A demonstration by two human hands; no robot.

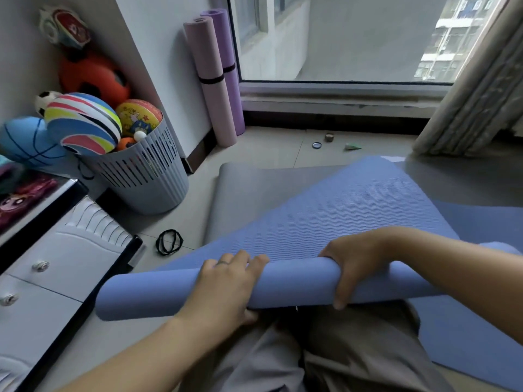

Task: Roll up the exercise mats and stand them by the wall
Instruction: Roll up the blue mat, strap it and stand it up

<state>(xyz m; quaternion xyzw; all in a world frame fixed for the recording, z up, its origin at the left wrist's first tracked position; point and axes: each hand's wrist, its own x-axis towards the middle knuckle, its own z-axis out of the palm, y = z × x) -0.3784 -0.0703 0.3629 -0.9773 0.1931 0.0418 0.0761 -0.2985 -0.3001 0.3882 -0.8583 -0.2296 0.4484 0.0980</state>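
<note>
Fingers (240,257) of the left hand (226,287) lie curled over the top of the rolled part of the blue mat (158,292), tips reaching the far side where the flat sheet meets the roll, with the thumb tucked underneath on the near side. A ring shows on one finger. The right hand (356,264) grips the same roll further along: its thumb hangs down the near face, and the other fingers wrap over the top, their tips mostly hidden behind the roll. Both hands hold the tube firmly, well closed around it.

The roll is a smooth, matte foam cylinder lying crosswise over the person's lap, its left end sticking out past the left hand. Beyond the fingers the unrolled part rises away towards the window, its surface covered in fine wavy ribbing. Under it a grey mat (240,188), smooth and flat, lies on the tiled floor (268,148).

Two rolled mats, a pink mat (209,80) and a purple mat (230,46), stand upright against the wall by the window, each ringed by a black strap. Black elastic bands (169,241) lie on the floor near the roll's left end. A slatted plastic basket (147,176) holds balls.
</note>
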